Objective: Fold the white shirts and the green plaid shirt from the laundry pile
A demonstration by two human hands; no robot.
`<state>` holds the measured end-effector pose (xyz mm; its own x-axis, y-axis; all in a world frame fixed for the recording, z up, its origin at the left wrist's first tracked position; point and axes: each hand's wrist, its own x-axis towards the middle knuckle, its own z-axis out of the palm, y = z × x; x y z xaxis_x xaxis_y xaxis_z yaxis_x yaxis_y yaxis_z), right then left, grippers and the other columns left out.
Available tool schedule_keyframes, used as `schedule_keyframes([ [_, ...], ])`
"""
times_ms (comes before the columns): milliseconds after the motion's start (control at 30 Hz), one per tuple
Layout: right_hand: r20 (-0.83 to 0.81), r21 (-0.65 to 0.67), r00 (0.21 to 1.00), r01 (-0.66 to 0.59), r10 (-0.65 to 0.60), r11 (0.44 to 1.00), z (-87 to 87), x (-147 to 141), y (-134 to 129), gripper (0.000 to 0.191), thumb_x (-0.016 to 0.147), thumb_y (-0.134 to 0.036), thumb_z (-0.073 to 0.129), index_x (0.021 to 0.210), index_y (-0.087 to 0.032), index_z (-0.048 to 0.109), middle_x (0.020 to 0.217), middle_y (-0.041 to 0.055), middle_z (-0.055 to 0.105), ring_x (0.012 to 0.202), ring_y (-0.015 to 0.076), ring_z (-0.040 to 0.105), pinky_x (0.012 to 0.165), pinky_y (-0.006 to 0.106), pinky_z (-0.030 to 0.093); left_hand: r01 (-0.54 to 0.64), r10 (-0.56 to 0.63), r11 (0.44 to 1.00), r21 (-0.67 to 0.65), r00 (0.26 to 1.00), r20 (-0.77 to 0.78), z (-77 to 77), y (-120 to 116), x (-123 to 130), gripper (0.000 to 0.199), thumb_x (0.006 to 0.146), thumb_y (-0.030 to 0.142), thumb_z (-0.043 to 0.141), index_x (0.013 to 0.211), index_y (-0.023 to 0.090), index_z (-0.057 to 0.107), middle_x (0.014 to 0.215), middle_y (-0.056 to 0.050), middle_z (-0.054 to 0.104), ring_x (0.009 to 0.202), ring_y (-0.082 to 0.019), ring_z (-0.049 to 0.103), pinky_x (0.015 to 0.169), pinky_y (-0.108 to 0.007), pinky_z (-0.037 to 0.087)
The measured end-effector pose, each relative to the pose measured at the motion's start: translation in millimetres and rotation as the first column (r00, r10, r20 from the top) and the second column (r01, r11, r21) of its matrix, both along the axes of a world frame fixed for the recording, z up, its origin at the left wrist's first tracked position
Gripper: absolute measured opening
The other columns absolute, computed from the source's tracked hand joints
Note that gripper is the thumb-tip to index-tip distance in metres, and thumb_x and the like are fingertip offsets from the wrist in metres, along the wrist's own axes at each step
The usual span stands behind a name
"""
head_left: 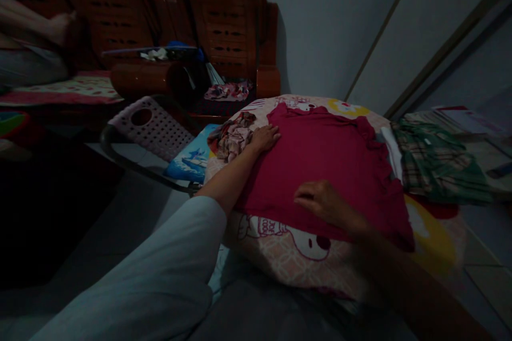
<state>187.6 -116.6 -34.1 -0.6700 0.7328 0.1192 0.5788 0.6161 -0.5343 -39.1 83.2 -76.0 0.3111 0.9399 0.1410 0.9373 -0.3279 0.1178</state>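
Observation:
A dark pink shirt [316,154] lies spread out on a cushioned surface with a cartoon-print cover [272,256]. My left hand [264,138] rests flat on the shirt's left edge, fingers stretched out. Over the near part of the shirt is my right hand [320,200], its fingers curled together with nothing visible in them. Beside my left hand sits a crumpled patterned cloth [234,138]. To the right lies a folded green plaid garment [436,162], with a white cloth [391,152] at its left edge.
A chair with a pink woven back [154,125] and a blue printed cushion [192,157] stands at the left. Carved wooden seating [224,16] lines the wall. Another person's leg [32,21] shows at the far left. Papers [468,117] lie at the right.

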Motion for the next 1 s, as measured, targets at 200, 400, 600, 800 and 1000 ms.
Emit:
schedule_keyframes([
  [200, 0.160, 0.007, 0.987, -0.015, 0.014, 1.000, -24.6, -25, -33, 0.011, 0.090, -0.025, 0.063, 0.093, -0.018, 0.071, 0.083, 0.0055, 0.074, 0.071, 0.0147, 0.064, 0.065, 0.025, 0.036, -0.012, 0.012, 1.000, -0.001, 1.000, 0.006, -1.1, 0, 1, 0.046, 0.101, 0.042, 0.033, 0.138, 0.022, 0.050, 0.148, -0.012, 0.047, 0.129, -0.029, 0.050, 0.104, -0.042, 0.038],
  [400, 0.266, 0.088, 0.958, 0.084, -0.105, 0.993, -27.0, -34, -35, 0.018, 0.093, -0.031, 0.059, 0.102, -0.018, 0.066, 0.079, 0.0052, 0.072, 0.065, 0.0150, 0.061, 0.060, 0.026, 0.030, -0.026, 0.026, 1.000, 0.001, 1.000, 0.014, -0.2, -2, 3, 0.045, 0.101, 0.042, 0.034, 0.138, 0.022, 0.051, 0.148, -0.012, 0.047, 0.130, -0.029, 0.049, 0.105, -0.043, 0.038],
  [600, 0.401, 0.178, 0.909, 0.045, -0.114, 0.983, -27.0, -42, -35, 0.019, 0.093, -0.022, 0.049, 0.097, -0.016, 0.067, 0.074, 0.0076, 0.071, 0.058, 0.0155, 0.057, 0.055, 0.030, 0.019, -0.013, 0.013, 1.000, 0.015, 1.000, -0.005, -0.7, -1, 3, 0.046, 0.101, 0.042, 0.032, 0.137, 0.021, 0.052, 0.145, -0.012, 0.050, 0.127, -0.028, 0.051, 0.104, -0.042, 0.038],
  [800, 0.266, 0.121, 0.964, -0.019, -0.015, 0.992, -24.9, -41, -35, 0.014, 0.087, -0.019, 0.054, 0.086, -0.016, 0.067, 0.070, 0.0042, 0.069, 0.055, 0.0113, 0.051, 0.056, 0.028, 0.019, -0.026, 0.026, 1.000, 0.006, 1.000, 0.002, -3.0, 1, 2, 0.046, 0.101, 0.043, 0.031, 0.139, 0.024, 0.050, 0.146, -0.011, 0.049, 0.128, -0.027, 0.050, 0.104, -0.041, 0.037],
  [1000, 0.105, -0.034, 0.993, -0.043, 0.046, 0.998, -24.4, -42, -34, 0.009, 0.086, -0.018, 0.059, 0.083, -0.016, 0.068, 0.069, 0.0011, 0.068, 0.057, 0.0094, 0.052, 0.057, 0.024, 0.024, -0.024, 0.024, 1.000, 0.007, 1.000, -0.001, -1.3, -1, 3, 0.045, 0.101, 0.043, 0.031, 0.137, 0.025, 0.051, 0.145, -0.010, 0.050, 0.128, -0.028, 0.050, 0.104, -0.042, 0.037],
])
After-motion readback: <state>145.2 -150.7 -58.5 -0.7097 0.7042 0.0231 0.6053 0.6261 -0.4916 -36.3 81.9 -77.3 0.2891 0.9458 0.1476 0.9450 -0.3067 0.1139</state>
